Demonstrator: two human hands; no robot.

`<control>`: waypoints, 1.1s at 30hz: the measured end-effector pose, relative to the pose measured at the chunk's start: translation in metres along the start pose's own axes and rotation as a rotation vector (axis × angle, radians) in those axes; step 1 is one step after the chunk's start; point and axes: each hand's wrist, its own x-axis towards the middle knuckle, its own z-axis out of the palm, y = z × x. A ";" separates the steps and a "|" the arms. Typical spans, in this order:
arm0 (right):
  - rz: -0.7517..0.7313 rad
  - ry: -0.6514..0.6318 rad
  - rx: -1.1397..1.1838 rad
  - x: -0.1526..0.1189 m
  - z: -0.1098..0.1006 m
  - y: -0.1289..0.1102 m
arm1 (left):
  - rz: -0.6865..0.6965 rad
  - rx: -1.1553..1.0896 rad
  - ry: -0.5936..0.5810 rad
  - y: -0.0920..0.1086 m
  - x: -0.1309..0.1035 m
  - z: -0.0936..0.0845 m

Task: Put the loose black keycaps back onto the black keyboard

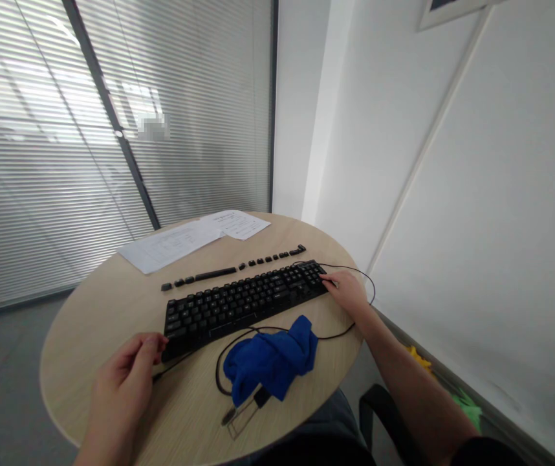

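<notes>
A black keyboard (243, 301) lies slightly askew on the round wooden table. Keycaps are off its front row, leaving a bare strip along the near edge. My left hand (129, 369) is at the keyboard's left front corner, fingers curled in and pinched against its edge. At the other end, my right hand (348, 291) has its thumb and fingers closed on the right edge by the number pad. Behind the keyboard, loose black keycaps (258, 261) form a line, with the long space bar (215, 274) among them.
A crumpled blue cloth (272, 356) lies in front of the keyboard, over part of the black cable (338, 335). Close to it is a wire keycap puller (241, 417). Printed papers (180, 243) rest at the table's (78, 323) far side. A white wall stands right.
</notes>
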 end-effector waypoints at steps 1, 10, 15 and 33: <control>-0.002 0.001 -0.001 0.000 0.000 -0.001 | -0.006 0.002 0.001 -0.002 0.001 0.000; 0.016 -0.003 -0.012 0.001 0.001 -0.003 | 0.005 0.006 0.002 0.005 -0.002 -0.001; 0.020 -0.015 -0.035 0.000 0.000 -0.004 | 0.006 0.015 -0.002 0.004 0.000 -0.002; 0.214 0.104 0.290 0.002 0.005 0.012 | -0.005 0.009 -0.003 0.003 0.000 -0.001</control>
